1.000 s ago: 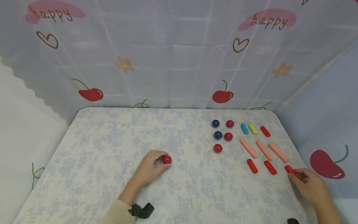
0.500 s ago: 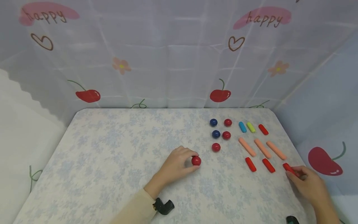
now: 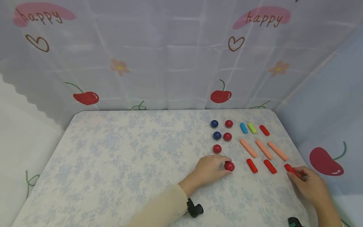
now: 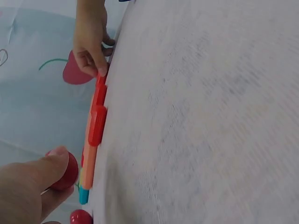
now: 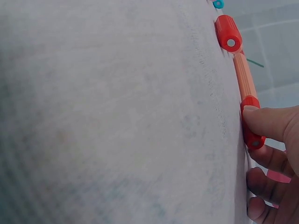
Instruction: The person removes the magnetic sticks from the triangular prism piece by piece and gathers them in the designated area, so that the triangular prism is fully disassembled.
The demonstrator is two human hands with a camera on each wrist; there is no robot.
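Observation:
My left hand (image 3: 209, 169) pinches a red ball (image 3: 229, 166) between thumb and fingers, low over the table, with another red ball (image 3: 217, 148) just behind it. In the left wrist view the thumb lies across the held ball. At the right edge of the table, my right hand (image 3: 311, 186) grips a short red ridged rod (image 3: 290, 169) by its near end. The right wrist view shows the thumb on top of this rod (image 5: 252, 126) and a hole in its end. Two similar red rods, one of them this nearer rod (image 3: 252, 165), lie between the hands.
Behind the red rods lie three longer peach rods (image 3: 264, 149). Further back are a short blue rod (image 3: 243, 128), a lime rod (image 3: 251, 128) and a red one (image 3: 264, 130). Two blue balls (image 3: 214, 124) and more red balls (image 3: 227, 136) sit left of them. A curtain hangs behind the table.
My left hand has carried the red ball rightward across the table toward the rods. The right hand keeps its grip on the red rod in place. The head view has shifted slightly.

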